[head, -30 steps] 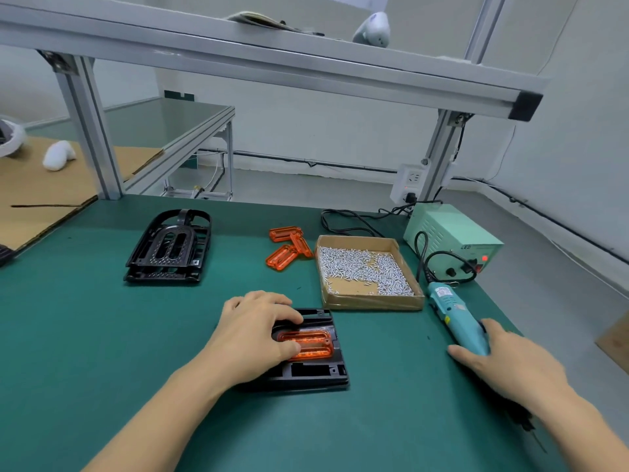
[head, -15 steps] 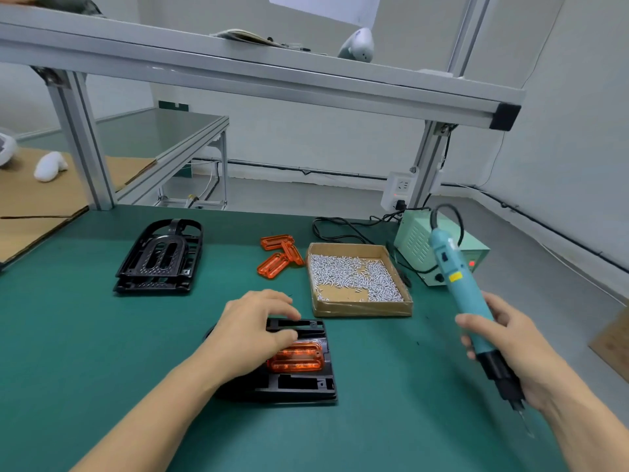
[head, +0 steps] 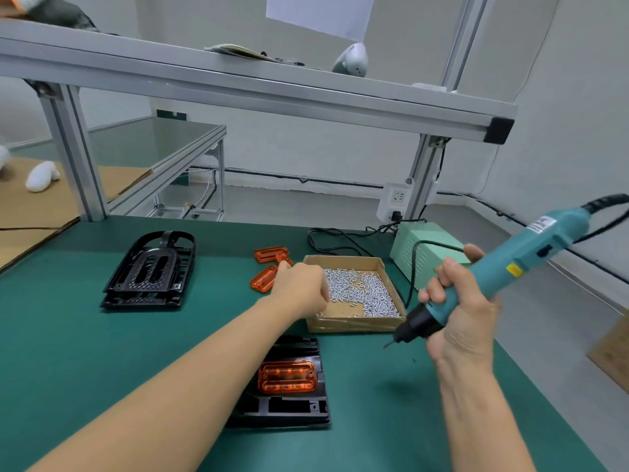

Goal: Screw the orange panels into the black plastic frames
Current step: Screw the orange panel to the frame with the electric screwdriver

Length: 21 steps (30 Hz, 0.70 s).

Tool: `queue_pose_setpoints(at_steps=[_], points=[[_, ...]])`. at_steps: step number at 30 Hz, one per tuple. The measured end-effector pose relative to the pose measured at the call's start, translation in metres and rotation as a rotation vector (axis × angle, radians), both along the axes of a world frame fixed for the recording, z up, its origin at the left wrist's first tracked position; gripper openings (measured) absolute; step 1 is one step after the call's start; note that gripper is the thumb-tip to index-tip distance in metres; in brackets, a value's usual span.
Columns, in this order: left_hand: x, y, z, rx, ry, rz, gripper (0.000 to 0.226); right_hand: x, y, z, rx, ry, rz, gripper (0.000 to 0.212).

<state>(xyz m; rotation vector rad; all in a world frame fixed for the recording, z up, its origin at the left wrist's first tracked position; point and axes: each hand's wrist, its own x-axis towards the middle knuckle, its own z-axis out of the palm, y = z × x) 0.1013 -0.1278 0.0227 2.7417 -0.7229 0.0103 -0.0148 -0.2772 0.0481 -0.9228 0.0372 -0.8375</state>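
Your left hand [head: 301,287] has left framed orange panel [head: 287,375], now curled over screw box [head: 354,323] near-left corner; whether it holds a screw, cannot tell. Right hand [head: 457,315] grips screwdriver [head: 503,270], bit aimed toward panel, nearer to it.

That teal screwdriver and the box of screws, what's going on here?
A person is assembling parts at a green bench. The right hand grips the teal electric screwdriver in the air, bit pointing down-left. The left hand reaches into the cardboard box of screws; whether it holds one is hidden. In front lies a black frame with an orange panel set in it, not yet being driven.
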Motion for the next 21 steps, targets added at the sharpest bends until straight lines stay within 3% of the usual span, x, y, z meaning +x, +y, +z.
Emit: queue_pose_setpoints(at_steps=[3,6,21], points=[[0.005,-0.009,-0.003,0.203,-0.084,0.021,0.010,0.004,0.006,0.000,-0.023,-0.041,-0.084,0.025],[0.009,-0.013,-0.006,0.290,-0.127,0.024,0.010,0.007,0.008,-0.002,-0.060,-0.034,-0.132,0.026],[0.007,-0.018,0.000,0.262,-0.093,-0.216,0.022,0.012,0.007,-0.019,-0.109,0.041,-0.157,0.027]])
